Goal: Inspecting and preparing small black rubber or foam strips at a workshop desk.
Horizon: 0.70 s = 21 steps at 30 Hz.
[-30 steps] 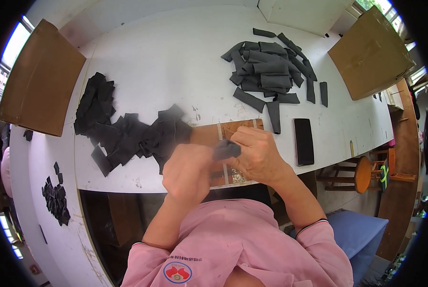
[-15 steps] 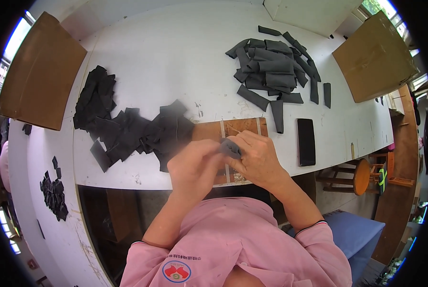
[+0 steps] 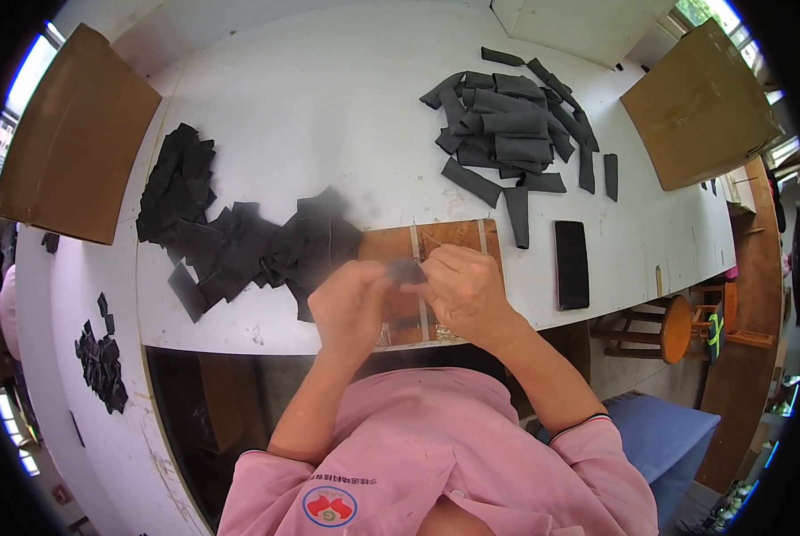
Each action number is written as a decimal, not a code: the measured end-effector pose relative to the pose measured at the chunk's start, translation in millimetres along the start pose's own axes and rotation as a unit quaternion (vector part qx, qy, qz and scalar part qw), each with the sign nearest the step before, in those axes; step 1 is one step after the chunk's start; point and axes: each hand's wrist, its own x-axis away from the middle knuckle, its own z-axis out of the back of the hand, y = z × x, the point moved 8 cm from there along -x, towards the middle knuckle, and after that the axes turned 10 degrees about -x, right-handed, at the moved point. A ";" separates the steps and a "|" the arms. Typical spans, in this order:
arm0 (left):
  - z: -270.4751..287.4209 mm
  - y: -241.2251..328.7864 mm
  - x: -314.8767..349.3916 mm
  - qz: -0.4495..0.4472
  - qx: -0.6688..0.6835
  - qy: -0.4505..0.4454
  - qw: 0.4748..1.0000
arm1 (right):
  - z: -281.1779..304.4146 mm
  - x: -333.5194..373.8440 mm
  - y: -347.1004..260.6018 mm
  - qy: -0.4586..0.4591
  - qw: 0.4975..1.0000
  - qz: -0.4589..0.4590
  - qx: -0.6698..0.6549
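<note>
A brown rectangular wooden board with pale strips across it (image 3: 387, 241) lies at the near edge of a white, scuffed desk (image 3: 293, 116). Just above that board, a person in a pink short-sleeved shirt (image 3: 445, 429) holds a small dark grey fabric piece (image 3: 406, 271) between both hands. The left hand (image 3: 351, 299) has its fingers closed on the piece's left end, and the right hand (image 3: 465, 286) pinches its right end; the fingers hide much of it, so its exact fold cannot be told.

Left of the board, and reaching its left edge, spreads a loose heap of flat dark grey fabric pieces (image 3: 230, 241), overlapping at many angles. Beyond the board and to its right sits a pile of narrow, tube-like dark grey fabric pieces (image 3: 512, 125), with several lying singly around its edge; one of these strips (image 3: 517, 217) points down to just beside the board's right edge. Farther right of the board lies a black rectangular phone (image 3: 572, 265).

Well apart from the board stand two brown cardboard boxes, one far to its left (image 3: 78, 134) and one beyond it to the right (image 3: 699, 107). Right of the board, past the desk edge, is a round-seated wooden stool (image 3: 677, 329).
</note>
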 end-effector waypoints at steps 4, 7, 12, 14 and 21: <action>6.8 13.4 -1.1 -0.030 0.028 0.035 0.999 | 0.4 3.6 2.5 -0.031 0.999 -0.019 -0.009; 16.9 57.4 -9.0 -0.174 -0.032 0.050 0.983 | 16.8 -1.3 -0.7 0.003 0.997 0.002 -0.073; 3.4 27.9 -2.5 -0.071 -0.028 -0.001 0.997 | -16.7 16.2 20.8 -0.014 0.997 -0.015 -0.069; 0.8 14.5 -3.9 -0.007 -0.007 -0.025 1.000 | -9.5 8.1 14.9 -0.014 0.998 -0.028 -0.059; -1.6 -6.3 9.5 0.064 0.071 0.010 0.995 | -12.8 12.3 14.4 -0.010 0.999 -0.016 -0.035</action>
